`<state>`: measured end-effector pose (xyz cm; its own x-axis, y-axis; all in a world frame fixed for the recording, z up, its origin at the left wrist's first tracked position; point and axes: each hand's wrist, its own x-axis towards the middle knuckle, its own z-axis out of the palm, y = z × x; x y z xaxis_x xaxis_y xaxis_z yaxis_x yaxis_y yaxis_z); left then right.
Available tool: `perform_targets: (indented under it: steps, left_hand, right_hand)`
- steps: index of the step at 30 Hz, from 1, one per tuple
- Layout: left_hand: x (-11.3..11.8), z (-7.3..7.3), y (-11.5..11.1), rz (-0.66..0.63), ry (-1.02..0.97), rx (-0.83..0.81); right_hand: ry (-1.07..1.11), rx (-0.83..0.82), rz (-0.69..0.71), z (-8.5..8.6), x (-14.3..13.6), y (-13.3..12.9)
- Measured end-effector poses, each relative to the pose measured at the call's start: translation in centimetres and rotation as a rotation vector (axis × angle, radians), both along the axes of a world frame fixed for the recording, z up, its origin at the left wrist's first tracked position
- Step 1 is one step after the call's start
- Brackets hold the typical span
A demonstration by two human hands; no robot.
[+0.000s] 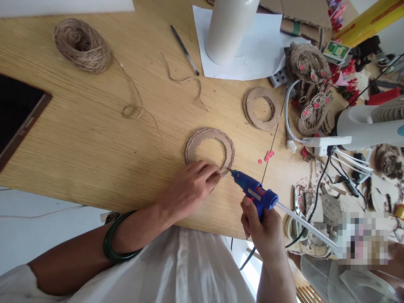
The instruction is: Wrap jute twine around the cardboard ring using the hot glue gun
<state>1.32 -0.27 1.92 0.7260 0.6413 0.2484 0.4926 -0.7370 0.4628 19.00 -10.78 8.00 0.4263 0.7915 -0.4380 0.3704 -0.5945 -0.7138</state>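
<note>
Near worktop (94, 168)'s front edge, my left hand (193, 185) holds a bare-faced ring (206, 134), right hand (261, 221) a glue gun (251, 186); gluing appears unfinished.

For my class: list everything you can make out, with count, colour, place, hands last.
Table: 1, wooden brown, centre
Large ring: 1, brown, centre
Glue gun: 1, blue, centre right
Smaller rings: uncountable stack, brown, right
Twine ball: 1, brown, upper left
Pen: 1, dark, top
Twine piece: 1, brown, near pen
Paper: uncertain count, white, top
Cylinder: 1, white, on paper
Device: 1, dark, left
Small discs: several, red, right
Scissors: 1, greenish handles, right
Twine crafts: several, brown, right
Roll: 1, yellow, top right
Appliance: 1, white, right
Cables: several, black, white, right
Co-worker: 1, pale clothing, right
Bangle: 1, green, left forearm
Shirt: 1, white, bottom
Left hand: 1, on large ring
Right hand: 1, around glue gun
</note>
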Motion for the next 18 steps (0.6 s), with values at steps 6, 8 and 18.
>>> perform_targets:
  steps: [6,8,18]
  left_hand:
    - [0.05,0.08,0.06,0.014,-0.001,0.017]
    - [0.05,0.11,0.10,0.020,-0.008,0.032]
    - [0.04,-0.32,-0.15,0.028,-0.011,0.033]
  right_hand:
    - [-0.024,0.000,-0.004,0.06,-0.06,0.09]
    - [-0.023,0.013,0.003,0.11,-0.15,0.16]
    - [-0.117,0.044,0.074,-0.66,0.55,-0.09]
